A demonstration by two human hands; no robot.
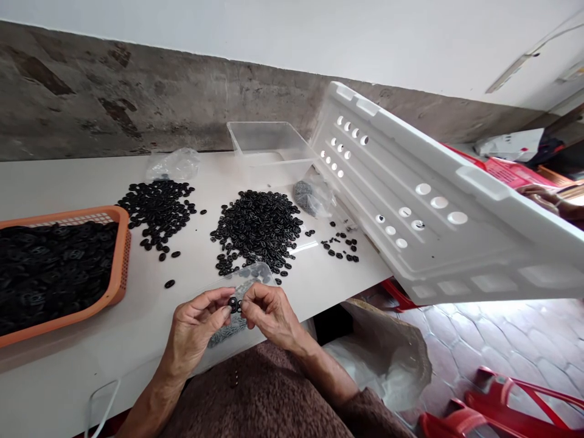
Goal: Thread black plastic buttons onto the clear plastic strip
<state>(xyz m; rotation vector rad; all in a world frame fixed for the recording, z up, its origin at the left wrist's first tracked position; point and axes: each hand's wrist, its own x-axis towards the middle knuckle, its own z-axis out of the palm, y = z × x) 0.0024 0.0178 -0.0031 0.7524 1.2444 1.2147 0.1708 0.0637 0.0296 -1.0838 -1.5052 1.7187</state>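
My left hand [198, 319] pinches a small black oval plastic piece [233, 303] between thumb and fingertips. Close against it, the fingertips of my right hand [269, 313] are pressed together at the piece's right side; a dark bit shows there, but its kind is hidden. Below both hands is a clear plastic box [260, 271] with many small grey metal parts [230, 330] in it. Just beyond the hands lies a big heap of black oval pieces [258, 226]. A second heap of black pieces [157, 210] is farther left.
An orange basket [119, 261] full of black parts stands left. Behind are a clear bin [269, 161] and plastic bags [173, 164]. A large white perforated crate [410, 182] leans at the right. Another person's hand [541, 198] shows far right, above red stools [497, 401].
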